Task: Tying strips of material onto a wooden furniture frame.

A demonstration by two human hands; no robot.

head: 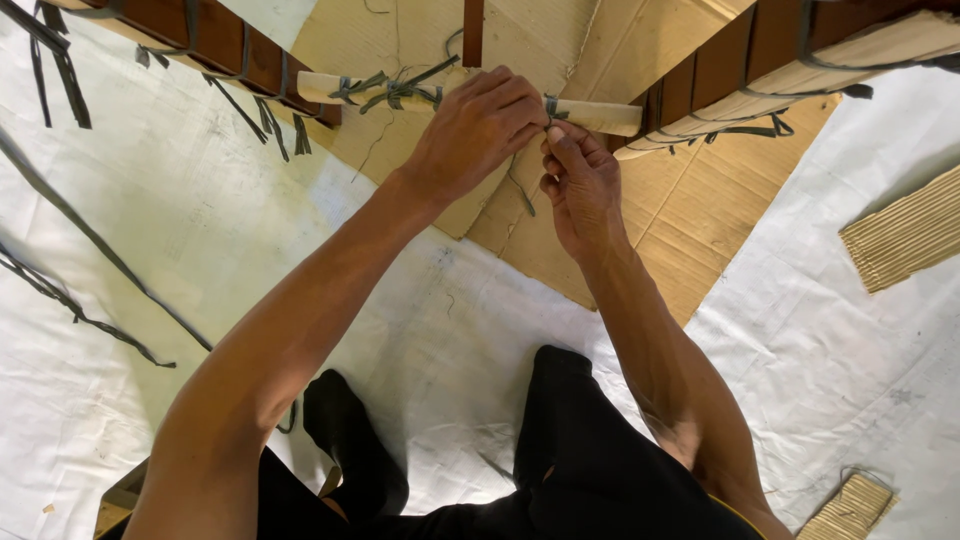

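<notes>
A pale wooden bar of a furniture frame runs across the top, tied with several dark green strips. My left hand wraps over the bar near its middle. Just to its right, my right hand sits below the bar, its thumb and fingers pinched on a thin dark strip knotted around the bar. Brown wooden slats of the frame rise on both sides.
Flattened brown cardboard lies under the frame on a white sheet. Loose dark strips trail on the left. Corrugated card pieces lie at the right, a smaller one at the bottom right. My black-trousered legs fill the bottom.
</notes>
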